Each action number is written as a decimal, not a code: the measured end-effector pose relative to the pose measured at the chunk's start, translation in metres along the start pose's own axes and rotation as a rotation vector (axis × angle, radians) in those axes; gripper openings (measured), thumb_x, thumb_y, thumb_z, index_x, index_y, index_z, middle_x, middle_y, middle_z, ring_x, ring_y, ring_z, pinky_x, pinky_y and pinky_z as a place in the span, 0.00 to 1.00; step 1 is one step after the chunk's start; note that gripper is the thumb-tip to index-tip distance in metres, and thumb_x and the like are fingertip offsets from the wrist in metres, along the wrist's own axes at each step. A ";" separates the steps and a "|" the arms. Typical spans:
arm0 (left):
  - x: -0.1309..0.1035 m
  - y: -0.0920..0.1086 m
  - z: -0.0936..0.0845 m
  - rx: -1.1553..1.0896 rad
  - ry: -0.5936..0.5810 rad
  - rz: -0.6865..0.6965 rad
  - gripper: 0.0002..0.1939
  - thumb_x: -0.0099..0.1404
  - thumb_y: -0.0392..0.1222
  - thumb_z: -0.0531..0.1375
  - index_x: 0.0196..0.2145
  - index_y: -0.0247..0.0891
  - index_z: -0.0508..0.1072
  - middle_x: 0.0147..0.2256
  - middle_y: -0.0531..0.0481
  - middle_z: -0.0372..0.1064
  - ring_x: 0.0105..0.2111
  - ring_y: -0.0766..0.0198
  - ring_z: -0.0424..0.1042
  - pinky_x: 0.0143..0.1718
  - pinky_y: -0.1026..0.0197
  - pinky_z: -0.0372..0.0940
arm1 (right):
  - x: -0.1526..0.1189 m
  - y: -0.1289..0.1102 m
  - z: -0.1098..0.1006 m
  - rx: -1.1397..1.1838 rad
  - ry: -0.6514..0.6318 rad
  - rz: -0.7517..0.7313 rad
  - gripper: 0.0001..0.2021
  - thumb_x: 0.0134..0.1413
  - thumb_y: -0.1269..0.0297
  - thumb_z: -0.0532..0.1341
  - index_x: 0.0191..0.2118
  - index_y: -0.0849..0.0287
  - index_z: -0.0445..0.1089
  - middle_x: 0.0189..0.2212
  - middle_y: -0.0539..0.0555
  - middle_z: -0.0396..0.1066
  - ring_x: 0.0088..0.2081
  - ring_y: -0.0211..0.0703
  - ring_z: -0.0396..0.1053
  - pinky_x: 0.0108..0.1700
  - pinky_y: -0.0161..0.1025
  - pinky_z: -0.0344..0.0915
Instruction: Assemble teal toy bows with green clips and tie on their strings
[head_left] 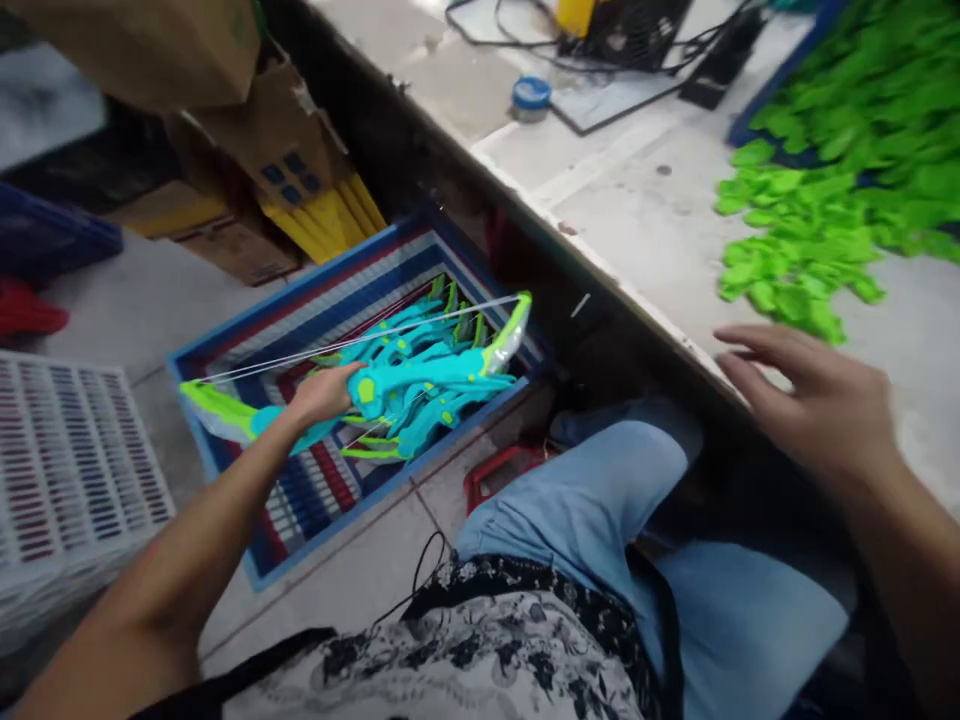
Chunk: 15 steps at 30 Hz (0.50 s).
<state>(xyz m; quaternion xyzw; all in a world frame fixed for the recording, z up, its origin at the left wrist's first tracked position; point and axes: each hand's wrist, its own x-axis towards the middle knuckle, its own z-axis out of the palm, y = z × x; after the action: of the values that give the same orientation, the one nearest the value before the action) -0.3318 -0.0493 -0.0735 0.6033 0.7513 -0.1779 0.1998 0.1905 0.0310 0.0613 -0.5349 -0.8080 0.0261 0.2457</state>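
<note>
My left hand [326, 394] is closed round the middle of a turquoise toy bow [420, 378] with lime green tips and a white string. It holds the bow over a blue-rimmed crate [349, 512] lined with red, white and blue stripes. Several similar turquoise bows [427, 425] lie inside the crate, partly hidden under the held one. Above the table's near edge, my right hand [817, 400] has its fingers apart and holds nothing. Lime green plastic pieces [802, 250] are heaped on the table [637, 220] just beyond it.
A white basket [75, 460] stands on the left. Cardboard boxes [262, 140] and yellow pieces [330, 220] are behind the crate. The table holds a blue-lidded jar [531, 98], cables and a blue bin of green pieces [885, 100]. A red object [499, 475] lies near my knee.
</note>
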 end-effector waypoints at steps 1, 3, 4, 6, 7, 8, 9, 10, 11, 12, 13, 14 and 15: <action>0.011 -0.010 0.013 -0.012 -0.004 -0.077 0.30 0.58 0.42 0.56 0.59 0.40 0.61 0.51 0.41 0.69 0.49 0.47 0.69 0.45 0.55 0.64 | 0.030 -0.005 0.026 0.012 -0.018 -0.079 0.13 0.57 0.58 0.58 0.45 0.56 0.73 0.43 0.57 0.74 0.44 0.47 0.72 0.50 0.42 0.68; 0.036 -0.018 0.038 -0.069 -0.043 -0.173 0.31 0.59 0.42 0.55 0.60 0.39 0.58 0.53 0.40 0.67 0.52 0.46 0.67 0.47 0.54 0.64 | 0.083 -0.013 0.073 -0.006 -0.058 -0.212 0.19 0.56 0.58 0.59 0.50 0.63 0.70 0.50 0.63 0.70 0.53 0.50 0.66 0.56 0.44 0.62; 0.048 -0.018 0.050 -0.100 -0.067 -0.204 0.31 0.59 0.42 0.55 0.61 0.39 0.58 0.54 0.39 0.66 0.52 0.46 0.67 0.47 0.54 0.63 | 0.105 -0.016 0.093 -0.034 -0.080 -0.256 0.23 0.55 0.58 0.60 0.53 0.66 0.67 0.53 0.66 0.66 0.57 0.53 0.62 0.59 0.46 0.58; 0.071 -0.013 0.074 -0.152 -0.115 -0.233 0.32 0.60 0.43 0.55 0.61 0.39 0.57 0.54 0.39 0.66 0.53 0.47 0.66 0.48 0.54 0.63 | 0.137 -0.019 0.125 -0.100 -0.138 -0.308 0.30 0.53 0.56 0.62 0.58 0.69 0.61 0.57 0.70 0.60 0.61 0.56 0.54 0.62 0.51 0.52; 0.081 -0.009 0.087 -0.171 -0.137 -0.235 0.32 0.60 0.44 0.56 0.61 0.39 0.57 0.54 0.40 0.66 0.52 0.47 0.67 0.48 0.55 0.63 | 0.147 -0.019 0.137 -0.140 -0.179 -0.320 0.33 0.52 0.55 0.63 0.60 0.70 0.58 0.59 0.71 0.57 0.63 0.58 0.51 0.63 0.53 0.50; 0.090 -0.004 0.099 -0.188 -0.158 -0.233 0.31 0.60 0.45 0.56 0.61 0.40 0.58 0.54 0.41 0.66 0.52 0.48 0.67 0.48 0.55 0.63 | 0.154 -0.019 0.146 -0.179 -0.213 -0.323 0.36 0.51 0.54 0.63 0.61 0.69 0.55 0.60 0.72 0.55 0.63 0.60 0.49 0.62 0.56 0.49; 0.098 0.001 0.112 -0.206 -0.179 -0.229 0.31 0.60 0.46 0.56 0.60 0.41 0.58 0.54 0.42 0.67 0.52 0.48 0.67 0.48 0.56 0.63 | 0.157 -0.019 0.152 -0.213 -0.234 -0.321 0.38 0.51 0.53 0.63 0.62 0.68 0.53 0.61 0.72 0.53 0.64 0.62 0.48 0.62 0.58 0.49; 0.104 0.006 0.123 -0.223 -0.199 -0.223 0.30 0.60 0.46 0.55 0.60 0.42 0.59 0.53 0.43 0.67 0.52 0.49 0.67 0.48 0.56 0.63 | 0.159 -0.020 0.156 -0.239 -0.243 -0.320 0.39 0.51 0.51 0.62 0.63 0.67 0.52 0.61 0.71 0.52 0.64 0.63 0.48 0.61 0.60 0.49; 0.110 0.011 0.135 -0.239 -0.216 -0.216 0.30 0.61 0.46 0.55 0.60 0.42 0.59 0.53 0.43 0.67 0.52 0.49 0.67 0.48 0.56 0.63 | 0.159 -0.020 0.157 -0.255 -0.240 -0.325 0.40 0.50 0.49 0.61 0.64 0.66 0.51 0.62 0.71 0.51 0.64 0.64 0.47 0.61 0.60 0.49; 0.115 0.015 0.145 -0.255 -0.230 -0.209 0.29 0.61 0.45 0.54 0.60 0.42 0.59 0.53 0.44 0.67 0.52 0.50 0.67 0.47 0.56 0.63 | 0.158 -0.020 0.158 -0.262 -0.234 -0.334 0.41 0.50 0.46 0.60 0.64 0.65 0.51 0.62 0.70 0.51 0.64 0.64 0.47 0.62 0.60 0.48; 0.119 0.019 0.154 -0.269 -0.241 -0.205 0.28 0.62 0.45 0.54 0.60 0.42 0.59 0.53 0.44 0.67 0.52 0.50 0.67 0.47 0.56 0.63 | 0.158 -0.020 0.157 -0.257 -0.231 -0.344 0.42 0.50 0.43 0.59 0.64 0.65 0.51 0.62 0.70 0.51 0.64 0.64 0.47 0.62 0.59 0.48; 0.124 0.022 0.163 -0.282 -0.250 -0.203 0.27 0.63 0.44 0.53 0.60 0.41 0.59 0.53 0.43 0.67 0.52 0.50 0.67 0.47 0.56 0.63 | 0.157 -0.020 0.156 -0.254 -0.241 -0.351 0.43 0.50 0.40 0.57 0.64 0.66 0.51 0.62 0.70 0.51 0.64 0.64 0.48 0.63 0.58 0.49; 0.129 0.024 0.170 -0.292 -0.258 -0.202 0.27 0.63 0.44 0.53 0.60 0.40 0.59 0.54 0.42 0.66 0.52 0.50 0.67 0.47 0.56 0.63 | 0.157 -0.020 0.156 -0.262 -0.248 -0.344 0.45 0.49 0.37 0.55 0.64 0.66 0.51 0.62 0.70 0.51 0.64 0.64 0.48 0.63 0.56 0.50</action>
<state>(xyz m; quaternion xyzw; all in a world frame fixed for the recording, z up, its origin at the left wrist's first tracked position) -0.3190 -0.0228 -0.2866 0.4620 0.7939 -0.1619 0.3607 0.0591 0.1946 -0.0115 -0.4095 -0.9076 -0.0558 0.0740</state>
